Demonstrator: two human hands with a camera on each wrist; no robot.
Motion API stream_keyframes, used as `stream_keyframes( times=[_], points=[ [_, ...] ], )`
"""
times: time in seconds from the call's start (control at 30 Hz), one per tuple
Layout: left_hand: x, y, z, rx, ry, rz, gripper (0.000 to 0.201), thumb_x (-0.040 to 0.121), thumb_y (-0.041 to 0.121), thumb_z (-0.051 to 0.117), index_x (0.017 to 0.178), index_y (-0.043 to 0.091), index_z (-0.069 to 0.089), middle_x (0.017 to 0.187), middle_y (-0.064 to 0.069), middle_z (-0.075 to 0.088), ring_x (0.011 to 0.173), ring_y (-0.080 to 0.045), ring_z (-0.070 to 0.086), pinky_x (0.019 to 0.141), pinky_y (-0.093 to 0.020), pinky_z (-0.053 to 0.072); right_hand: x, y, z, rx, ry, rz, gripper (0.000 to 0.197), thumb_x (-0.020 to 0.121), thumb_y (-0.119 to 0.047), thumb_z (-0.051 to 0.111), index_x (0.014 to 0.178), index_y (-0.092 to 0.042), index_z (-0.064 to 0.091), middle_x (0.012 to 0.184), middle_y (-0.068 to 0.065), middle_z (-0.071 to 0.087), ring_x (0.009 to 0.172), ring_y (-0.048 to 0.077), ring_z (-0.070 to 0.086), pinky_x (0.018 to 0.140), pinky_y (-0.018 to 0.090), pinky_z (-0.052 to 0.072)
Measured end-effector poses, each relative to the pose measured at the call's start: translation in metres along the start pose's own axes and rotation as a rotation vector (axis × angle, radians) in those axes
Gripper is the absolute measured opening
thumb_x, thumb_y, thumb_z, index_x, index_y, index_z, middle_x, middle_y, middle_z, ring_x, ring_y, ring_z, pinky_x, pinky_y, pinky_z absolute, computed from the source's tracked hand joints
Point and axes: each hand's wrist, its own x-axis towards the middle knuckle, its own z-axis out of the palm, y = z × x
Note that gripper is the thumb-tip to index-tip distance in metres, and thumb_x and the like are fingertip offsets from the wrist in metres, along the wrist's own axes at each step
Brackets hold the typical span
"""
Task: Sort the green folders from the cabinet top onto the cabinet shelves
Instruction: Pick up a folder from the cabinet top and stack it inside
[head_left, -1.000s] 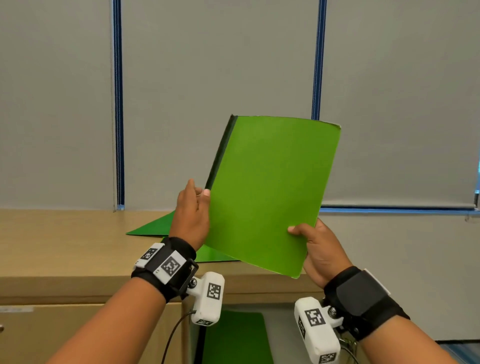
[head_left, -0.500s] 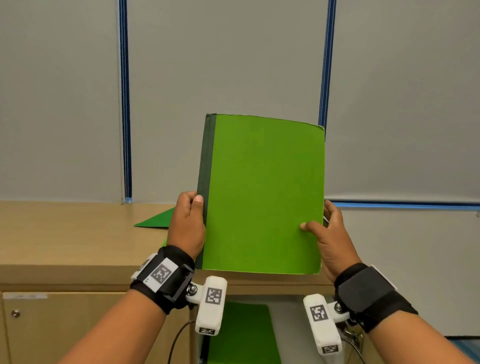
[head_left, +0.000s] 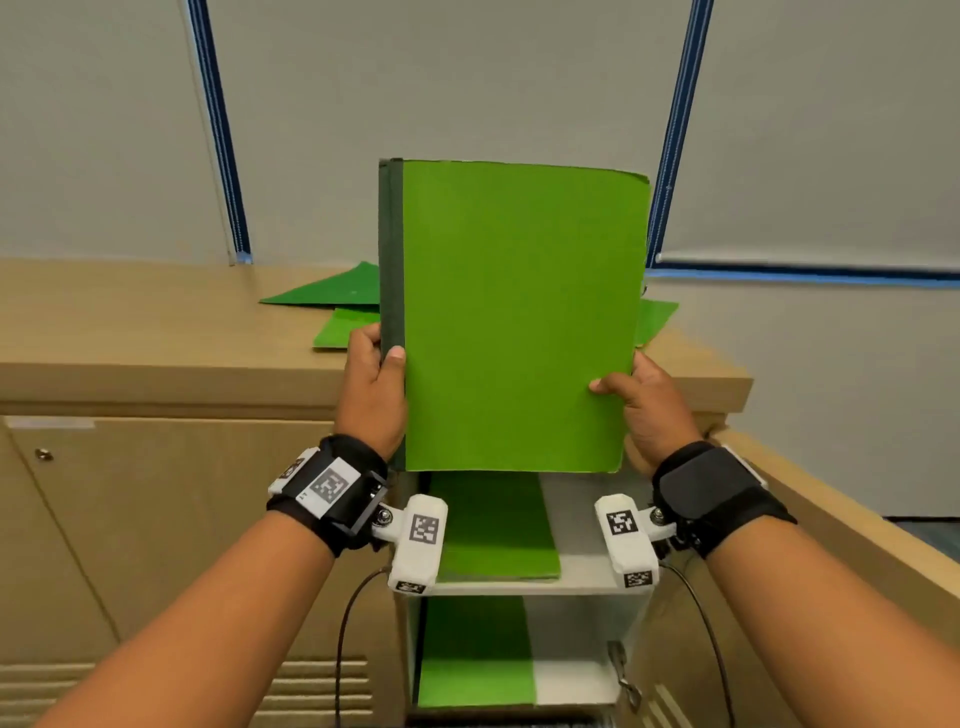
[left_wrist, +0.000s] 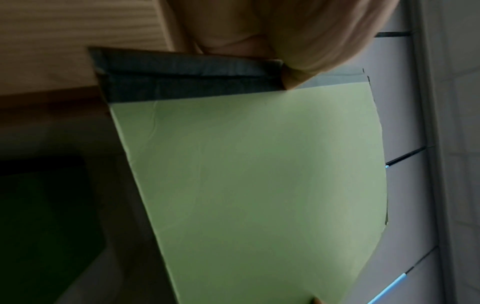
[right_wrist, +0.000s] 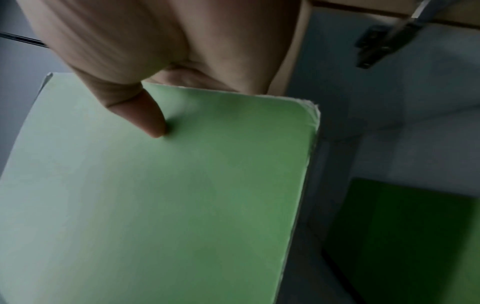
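Observation:
I hold a green folder (head_left: 514, 312) with a dark spine upright in front of the open cabinet, its cover facing me. My left hand (head_left: 375, 384) grips the dark spine edge, thumb on the front. My right hand (head_left: 647, 405) pinches the folder's right edge, thumb on the cover (right_wrist: 155, 127). The same folder (left_wrist: 259, 174) fills the left wrist view. More green folders (head_left: 343, 312) lie on the cabinet top (head_left: 156, 338) behind it. One green folder (head_left: 493, 525) lies on the upper shelf (head_left: 576, 582), another (head_left: 472, 649) on the shelf below.
The wooden cabinet door (head_left: 831, 545) stands swung out at my right, with a metal hinge (right_wrist: 384, 41) near the right hand. A closed door with a small lock (head_left: 44, 455) is to the left. Grey blinds with blue cords (head_left: 218, 130) hang behind the cabinet.
The folder swung from tilted to upright and square to me, and came down in front of the cabinet opening. The view dropped, showing the two shelves.

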Motion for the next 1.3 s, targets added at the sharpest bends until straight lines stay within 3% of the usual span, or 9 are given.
stream_keyframes(
  times=[0.2, 0.37, 0.53, 0.73, 0.87, 0.93, 1.07, 1.17, 1.3],
  points=[
    [-0.054, -0.068, -0.007, -0.022, 0.050, -0.088, 0.018, 0.100, -0.002, 0.038, 0.113, 0.009, 0.042, 0.094, 0.002, 0.063, 0.076, 0.006, 0.060, 0.071, -0.015, 0.049, -0.011, 0.081, -0.014, 0.047, 0.025, 0.168, 0.035, 0.074, 0.003, 0.048, 0.097, -0.014, 0.068, 0.103, 0.014, 0.068, 0.092, 0.030, 0.062, 0.088, 0.049, 0.049],
    [-0.082, -0.119, -0.005, 0.006, 0.100, -0.128, 0.025, 0.099, -0.001, 0.040, 0.106, 0.022, 0.046, 0.092, 0.002, 0.062, 0.076, 0.001, 0.057, 0.071, -0.018, 0.048, -0.009, 0.136, -0.022, 0.031, 0.115, 0.205, 0.023, 0.075, 0.005, 0.046, 0.087, -0.008, 0.061, 0.089, 0.007, 0.067, 0.086, 0.023, 0.060, 0.079, 0.037, 0.046],
    [-0.107, -0.155, 0.000, 0.049, 0.166, -0.106, 0.033, 0.098, -0.005, 0.039, 0.102, 0.027, 0.045, 0.084, 0.007, 0.054, 0.070, 0.008, 0.050, 0.070, -0.011, 0.042, -0.005, 0.189, -0.029, 0.015, 0.137, 0.234, 0.012, 0.063, -0.004, 0.052, 0.071, -0.012, 0.056, 0.091, 0.008, 0.064, 0.093, 0.024, 0.057, 0.091, 0.043, 0.042],
    [-0.143, -0.208, 0.002, 0.109, 0.136, -0.204, 0.018, 0.096, 0.017, 0.041, 0.110, 0.027, 0.046, 0.102, -0.012, 0.061, 0.091, -0.018, 0.055, 0.084, -0.044, 0.045, -0.021, 0.245, -0.047, -0.010, 0.152, 0.353, 0.013, 0.062, -0.003, 0.052, 0.071, -0.011, 0.058, 0.083, 0.004, 0.067, 0.080, 0.018, 0.062, 0.074, 0.033, 0.050],
    [-0.154, -0.230, 0.012, 0.204, 0.097, -0.303, 0.026, 0.094, 0.028, 0.043, 0.117, 0.018, 0.047, 0.101, -0.017, 0.062, 0.090, -0.023, 0.058, 0.085, -0.054, 0.047, -0.026, 0.267, -0.060, -0.059, 0.200, 0.414, 0.027, 0.081, 0.011, 0.045, 0.073, -0.013, 0.056, 0.079, 0.002, 0.065, 0.073, 0.015, 0.062, 0.069, 0.031, 0.048],
    [-0.154, -0.235, 0.018, 0.311, 0.035, -0.355, 0.037, 0.093, 0.025, 0.047, 0.129, 0.014, 0.046, 0.120, -0.010, 0.062, 0.110, -0.023, 0.058, 0.099, -0.048, 0.045, -0.022, 0.277, -0.070, -0.063, 0.217, 0.444, 0.030, 0.082, 0.012, 0.043, 0.078, -0.013, 0.059, 0.072, 0.001, 0.068, 0.063, 0.013, 0.064, 0.066, 0.031, 0.050],
    [-0.153, -0.228, 0.030, 0.624, -0.115, -0.264, 0.079, 0.089, 0.016, 0.060, 0.152, 0.014, 0.013, 0.155, -0.006, 0.024, 0.142, -0.016, 0.022, 0.116, -0.024, 0.015, -0.002, 0.285, -0.078, -0.091, 0.237, 0.448, 0.028, 0.084, 0.012, 0.048, 0.079, -0.015, 0.052, 0.071, 0.005, 0.063, 0.052, 0.008, 0.062, 0.062, 0.031, 0.048],
    [-0.154, -0.234, 0.034, 0.929, -0.446, -0.016, 0.079, 0.086, 0.025, 0.061, 0.152, 0.019, 0.018, 0.159, -0.003, 0.017, 0.148, -0.017, 0.008, 0.121, -0.040, 0.009, 0.013, 0.292, -0.079, -0.205, 0.264, 0.407, 0.025, 0.081, 0.011, 0.053, 0.082, -0.014, 0.056, 0.071, 0.003, 0.069, 0.053, 0.006, 0.065, 0.059, 0.030, 0.055],
    [-0.156, -0.256, 0.038, 1.110, -0.876, -0.076, 0.070, 0.091, 0.027, 0.055, 0.152, 0.022, 0.020, 0.161, -0.002, 0.011, 0.149, -0.018, 0.002, 0.121, -0.045, -0.001, 0.025, 0.314, -0.086, -0.410, 0.239, 0.394, 0.038, 0.069, -0.003, 0.063, 0.105, -0.015, 0.065, 0.100, 0.015, 0.073, 0.086, 0.033, 0.069, 0.082, 0.048, 0.056]
  ],
)
